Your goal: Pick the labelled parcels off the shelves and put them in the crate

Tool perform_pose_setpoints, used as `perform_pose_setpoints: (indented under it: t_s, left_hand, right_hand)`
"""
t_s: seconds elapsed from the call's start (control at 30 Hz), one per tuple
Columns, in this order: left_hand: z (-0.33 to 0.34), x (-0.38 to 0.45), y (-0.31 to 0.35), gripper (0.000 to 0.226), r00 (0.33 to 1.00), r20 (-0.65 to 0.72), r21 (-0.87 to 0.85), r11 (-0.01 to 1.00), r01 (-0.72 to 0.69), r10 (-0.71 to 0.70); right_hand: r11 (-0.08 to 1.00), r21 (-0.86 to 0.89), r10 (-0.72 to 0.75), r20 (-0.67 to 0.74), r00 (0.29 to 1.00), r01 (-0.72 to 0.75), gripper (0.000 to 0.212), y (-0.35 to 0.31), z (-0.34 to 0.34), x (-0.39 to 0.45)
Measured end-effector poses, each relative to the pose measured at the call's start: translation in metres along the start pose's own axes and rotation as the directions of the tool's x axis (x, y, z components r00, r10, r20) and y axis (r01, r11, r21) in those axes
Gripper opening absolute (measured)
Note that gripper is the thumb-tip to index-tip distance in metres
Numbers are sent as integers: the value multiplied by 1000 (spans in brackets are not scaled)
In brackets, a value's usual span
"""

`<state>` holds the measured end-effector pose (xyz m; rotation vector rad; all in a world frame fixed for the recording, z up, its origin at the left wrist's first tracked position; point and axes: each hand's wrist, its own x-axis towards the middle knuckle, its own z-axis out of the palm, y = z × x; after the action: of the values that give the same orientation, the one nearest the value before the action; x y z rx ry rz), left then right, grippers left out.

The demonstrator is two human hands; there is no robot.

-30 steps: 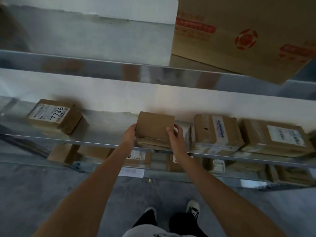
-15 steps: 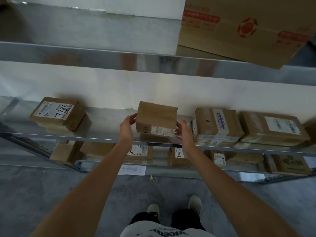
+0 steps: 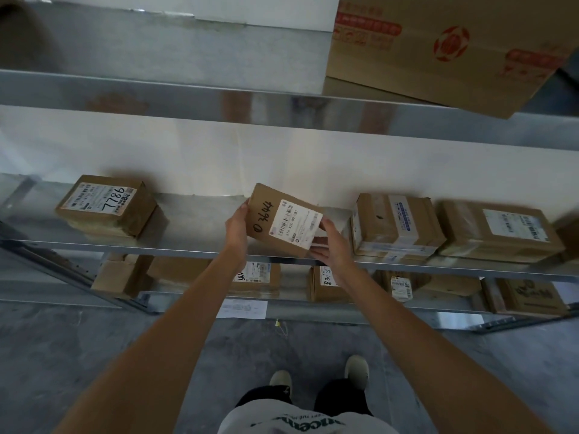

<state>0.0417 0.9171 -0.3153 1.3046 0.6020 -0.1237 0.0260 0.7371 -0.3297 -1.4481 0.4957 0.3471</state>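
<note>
A small brown cardboard parcel with a white barcode label and black handwriting is lifted and tilted above the middle metal shelf, its labelled face turned toward me. My left hand grips its left edge and my right hand grips its right and lower edge. On the same shelf lie a parcel marked 7786 at the left and two taped, labelled parcels at the right. No crate is in view.
A large printed carton overhangs the upper shelf at top right. Several more labelled parcels sit on the low shelf below. A paper sheet lies on the grey floor by my feet.
The parcel has been raised off the shelf and rotated between both hands, so its label, first hidden, now faces me.
</note>
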Motion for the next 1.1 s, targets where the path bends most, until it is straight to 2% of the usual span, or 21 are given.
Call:
perform_pose_setpoints:
  t_s: [0.13,0.23,0.27,0.33,0.4,0.47,0.57,0.63,0.73,0.8,0.93,1.1]
  left_hand:
    - [-6,11,17,33,996,78,54,998,-39,34]
    - [-8,14,29,28,987,136,60,994,-93,85]
    - [-8,17,29,36,984,154,51,993,-103,94]
    - [-5,18,26,53,979,184,35,994,-100,92]
    - [2,11,25,47,971,222,33,995,-99,89]
    - [9,4,20,51,961,267,30,996,-82,71]
    - [11,4,16,54,954,299,82,995,-62,35]
    - [9,4,16,51,948,316,111,994,-17,-19]
    - [8,3,12,46,941,331,51,997,58,-71]
    - [7,6,6,48,947,309,-32,994,100,-85]
    - [4,7,0,56,956,261,-127,977,168,-131]
    - [2,13,-2,41,987,129,-85,990,110,-98]
  right_hand:
    - [988,84,119,97,988,-127,56,3,-1,-5]
    - [939,249,181,225,957,-236,43,1,0,-12]
    - [917,296,195,254,947,-268,40,1,1,-15]
    - [897,324,212,281,936,-301,39,1,3,-18]
    - [892,325,220,295,930,-314,38,2,5,-18]
    - [944,193,208,277,938,-266,34,0,8,-18]
    - [987,-133,118,172,978,-96,24,-2,16,-16]
    - [983,-176,-19,138,990,43,35,-2,15,-12]
    - [979,-80,-174,144,974,187,49,-4,14,-12]
    - [978,-36,-203,93,975,207,48,-9,13,-12]
    - [975,-139,-173,21,985,174,38,-19,17,-8]
    - [959,-283,-34,-25,999,25,35,-22,26,2]
